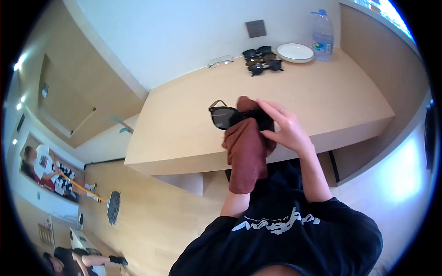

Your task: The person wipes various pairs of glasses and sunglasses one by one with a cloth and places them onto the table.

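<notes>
A pair of black sunglasses (224,118) is held up over the near part of the wooden desk (184,106). My left hand (246,135) is covered by a reddish-brown cloth (247,156), which is wrapped against the middle of the frame. The fingers under the cloth are hidden, but they pinch the sunglasses through it. With thumb and fingers, my right hand (283,126) grips the right side of the same sunglasses.
Several folded sunglasses (263,60), clear glasses (221,61), a white plate (295,53) and a water bottle (322,37) stand along the wall. One person (44,163) holds a mop (113,208); another person (76,262) is at lower left.
</notes>
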Demonstrator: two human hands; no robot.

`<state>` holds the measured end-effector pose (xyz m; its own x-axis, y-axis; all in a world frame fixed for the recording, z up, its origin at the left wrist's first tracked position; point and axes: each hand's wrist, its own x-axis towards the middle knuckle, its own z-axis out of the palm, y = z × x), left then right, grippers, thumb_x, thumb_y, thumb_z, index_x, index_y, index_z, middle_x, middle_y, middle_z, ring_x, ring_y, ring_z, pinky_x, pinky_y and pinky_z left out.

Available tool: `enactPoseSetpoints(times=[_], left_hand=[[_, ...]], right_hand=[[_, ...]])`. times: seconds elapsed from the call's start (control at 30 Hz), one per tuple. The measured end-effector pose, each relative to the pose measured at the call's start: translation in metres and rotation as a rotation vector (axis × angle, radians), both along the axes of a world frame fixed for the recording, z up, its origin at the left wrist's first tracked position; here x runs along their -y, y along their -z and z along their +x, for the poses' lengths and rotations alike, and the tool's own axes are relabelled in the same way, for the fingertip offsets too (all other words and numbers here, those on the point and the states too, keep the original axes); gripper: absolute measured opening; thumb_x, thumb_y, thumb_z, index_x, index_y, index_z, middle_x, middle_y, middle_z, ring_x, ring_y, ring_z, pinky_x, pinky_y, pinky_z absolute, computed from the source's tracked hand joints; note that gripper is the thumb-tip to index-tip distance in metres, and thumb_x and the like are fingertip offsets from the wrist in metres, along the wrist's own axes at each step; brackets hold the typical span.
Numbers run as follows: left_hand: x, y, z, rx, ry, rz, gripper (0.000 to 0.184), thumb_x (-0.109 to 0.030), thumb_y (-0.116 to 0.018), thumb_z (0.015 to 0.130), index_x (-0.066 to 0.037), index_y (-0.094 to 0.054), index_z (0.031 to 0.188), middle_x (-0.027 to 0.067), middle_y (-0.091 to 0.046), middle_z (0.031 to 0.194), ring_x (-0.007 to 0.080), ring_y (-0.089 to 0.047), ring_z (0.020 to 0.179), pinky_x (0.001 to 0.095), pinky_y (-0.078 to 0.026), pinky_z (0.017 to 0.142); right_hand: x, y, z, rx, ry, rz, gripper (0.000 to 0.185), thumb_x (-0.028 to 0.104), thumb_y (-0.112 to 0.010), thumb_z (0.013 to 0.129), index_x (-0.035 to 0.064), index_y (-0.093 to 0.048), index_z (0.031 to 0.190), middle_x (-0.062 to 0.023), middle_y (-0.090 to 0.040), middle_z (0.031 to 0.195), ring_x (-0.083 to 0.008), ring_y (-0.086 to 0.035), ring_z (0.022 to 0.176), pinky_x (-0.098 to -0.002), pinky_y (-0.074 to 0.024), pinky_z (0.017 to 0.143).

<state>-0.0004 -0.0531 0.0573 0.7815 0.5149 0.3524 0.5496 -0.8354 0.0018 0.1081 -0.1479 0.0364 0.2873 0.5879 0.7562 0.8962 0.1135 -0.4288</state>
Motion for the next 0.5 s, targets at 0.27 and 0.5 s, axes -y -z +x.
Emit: enactPoseSetpoints(times=[0.27,0.5], left_hand=[[-0.022,0.132,0.057,-0.124,-0.691,0.855,0.025,-0.02,-0.076,0.071,-0.006,-0.056,0.066,0.019,-0.059,0.068,0.0247,-0.064,0.063,0.0451,-0.046,0.044],[-0.021,0.067,0.018,0.609,0.442,-0.033,0.009,-0.019,-0.061,0.092,-0.01,-0.064,0.095,0.0018,-0.064,0.085,0.0173,-0.065,0.08,0.0286,-0.052,0.069]], right_hand=[[0.008,-0.008,-0.001,0.105,0.052,-0.032,0.079,-0.01,-0.066,0.068,0.0105,-0.055,0.144,-0.0137,-0.058,0.142,-0.035,-0.059,0.127,-0.0407,-0.0532,0.101],[0.001,-0.006,-0.001,-0.095,-0.16,-0.096,0.071,-0.01,-0.056,0.077,0.0059,-0.052,0.146,-0.0182,-0.052,0.149,-0.0368,-0.052,0.135,-0.0422,-0.0429,0.113]])
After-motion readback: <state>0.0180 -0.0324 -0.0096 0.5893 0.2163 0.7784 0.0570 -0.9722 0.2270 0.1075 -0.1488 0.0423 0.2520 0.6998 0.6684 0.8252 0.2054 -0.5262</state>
